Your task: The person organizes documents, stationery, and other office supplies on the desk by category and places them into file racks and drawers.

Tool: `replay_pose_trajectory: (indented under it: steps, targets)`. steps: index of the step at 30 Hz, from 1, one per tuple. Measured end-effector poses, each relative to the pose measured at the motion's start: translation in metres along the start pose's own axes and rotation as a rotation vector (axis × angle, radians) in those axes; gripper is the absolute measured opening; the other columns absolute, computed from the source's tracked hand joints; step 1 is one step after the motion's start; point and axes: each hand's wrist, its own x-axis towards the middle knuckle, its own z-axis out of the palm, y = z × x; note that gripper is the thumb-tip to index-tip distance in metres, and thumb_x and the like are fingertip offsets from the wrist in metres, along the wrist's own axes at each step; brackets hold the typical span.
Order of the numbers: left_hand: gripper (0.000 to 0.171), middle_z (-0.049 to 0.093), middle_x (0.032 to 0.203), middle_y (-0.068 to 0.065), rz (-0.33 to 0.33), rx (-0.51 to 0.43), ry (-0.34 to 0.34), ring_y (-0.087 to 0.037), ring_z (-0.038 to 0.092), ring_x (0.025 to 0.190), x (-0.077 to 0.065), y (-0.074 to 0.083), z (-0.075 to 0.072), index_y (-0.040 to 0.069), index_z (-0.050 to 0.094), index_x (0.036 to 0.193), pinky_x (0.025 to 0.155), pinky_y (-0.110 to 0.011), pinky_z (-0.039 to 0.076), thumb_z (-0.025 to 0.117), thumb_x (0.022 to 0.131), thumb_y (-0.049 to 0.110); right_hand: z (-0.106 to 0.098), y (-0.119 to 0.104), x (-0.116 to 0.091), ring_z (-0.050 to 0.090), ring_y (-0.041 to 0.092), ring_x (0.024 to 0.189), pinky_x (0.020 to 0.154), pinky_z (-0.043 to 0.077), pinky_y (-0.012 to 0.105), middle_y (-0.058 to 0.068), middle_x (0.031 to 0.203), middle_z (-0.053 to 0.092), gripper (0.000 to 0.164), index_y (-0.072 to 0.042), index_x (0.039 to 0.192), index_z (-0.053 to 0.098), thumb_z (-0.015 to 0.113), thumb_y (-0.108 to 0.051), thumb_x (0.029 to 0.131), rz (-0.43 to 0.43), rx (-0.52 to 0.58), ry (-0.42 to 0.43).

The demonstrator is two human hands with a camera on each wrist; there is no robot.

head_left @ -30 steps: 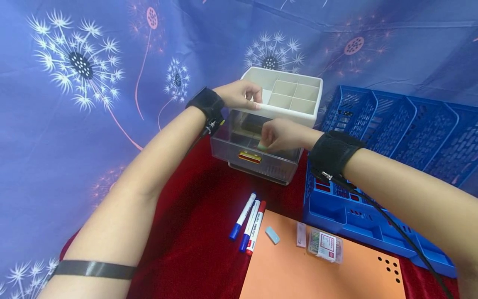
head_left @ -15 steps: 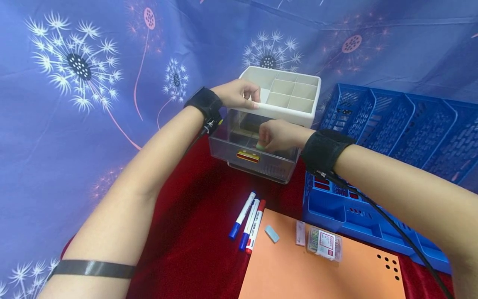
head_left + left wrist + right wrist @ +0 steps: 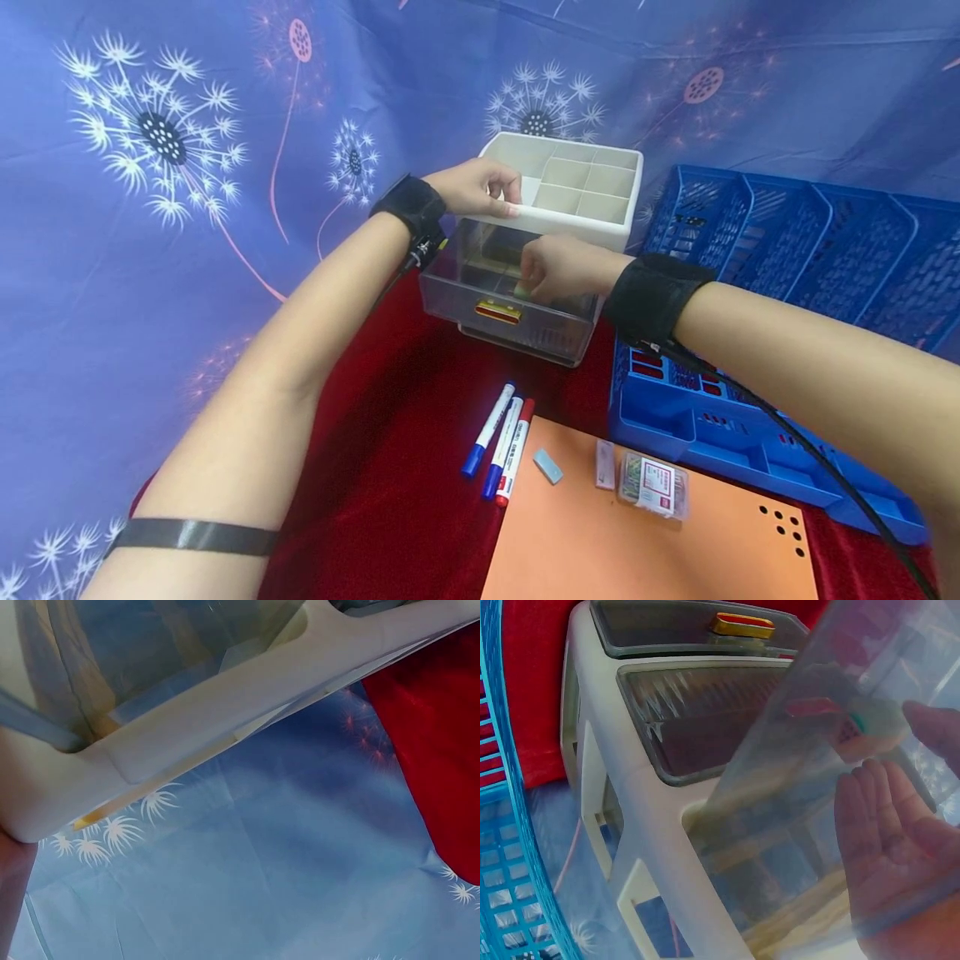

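My left hand (image 3: 482, 188) grips the front rim of the white-topped desk organizer (image 3: 573, 218), fingers curled over its upper edge. Below that rim, a clear drawer (image 3: 450, 300) with a gold-edged red handle (image 3: 498, 312) stands pulled out. My right hand (image 3: 566, 268) reaches down into it, and its fingertips pinch a small pale-green block (image 3: 522, 291), mostly covered by the fingers. Seen through the clear drawer wall in the right wrist view, the block (image 3: 866, 729) sits between thumb and fingers. The left wrist view shows the organizer's rim (image 3: 202, 712), with little of the hand.
A blue mesh file rack (image 3: 656, 417) stands at the right. In front lie two blue-capped markers and a red marker (image 3: 515, 454). An orange sheet (image 3: 600, 550) bears a light-blue block (image 3: 547, 466), a pinkish block (image 3: 604, 465) and a clear box of paper clips (image 3: 654, 486).
My right hand, blurred a second ago, has steadied inside the drawer, and less of the green block shows. My left hand keeps its grip on the rim.
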Motion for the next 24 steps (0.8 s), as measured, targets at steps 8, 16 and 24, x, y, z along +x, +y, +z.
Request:
replay_pose_trajectory:
  steps: [8, 16, 24]
  targets:
    - [0.009, 0.053, 0.072, 0.002, -0.006, 0.017, 0.0, -0.015, 0.045, 0.07, -0.002, 0.001, -0.001, 0.008, 0.061, 0.082, 0.066, -0.026, 0.035, 0.068, 0.086, 0.013, -0.013, -0.003, -0.012, 0.06, 0.021, 0.077, 0.072, 0.048, 0.037, 0.012, 0.082, 0.066, 0.024, 0.004, 0.096, 0.06, 0.069, -0.012, 0.08, 0.005, 0.039, 0.045]
    - [0.009, 0.052, 0.071, 0.001, -0.008, 0.005, 0.0, -0.014, 0.045, 0.068, -0.003, 0.002, 0.0, 0.008, 0.061, 0.082, 0.065, -0.026, 0.034, 0.068, 0.086, 0.013, -0.024, -0.004, -0.029, 0.058, 0.025, 0.084, 0.077, 0.047, 0.04, 0.013, 0.089, 0.065, 0.021, 0.002, 0.098, 0.062, 0.068, -0.008, 0.079, 0.026, 0.021, 0.07]
    - [0.009, 0.049, 0.067, 0.001, -0.014, 0.013, -0.009, -0.014, 0.043, 0.067, -0.001, 0.004, 0.0, 0.008, 0.061, 0.082, 0.064, -0.026, 0.034, 0.067, 0.086, 0.013, -0.034, -0.005, -0.056, 0.059, 0.024, 0.084, 0.074, 0.051, 0.039, 0.013, 0.092, 0.064, 0.019, 0.0, 0.101, 0.061, 0.066, -0.005, 0.083, 0.045, 0.015, 0.105]
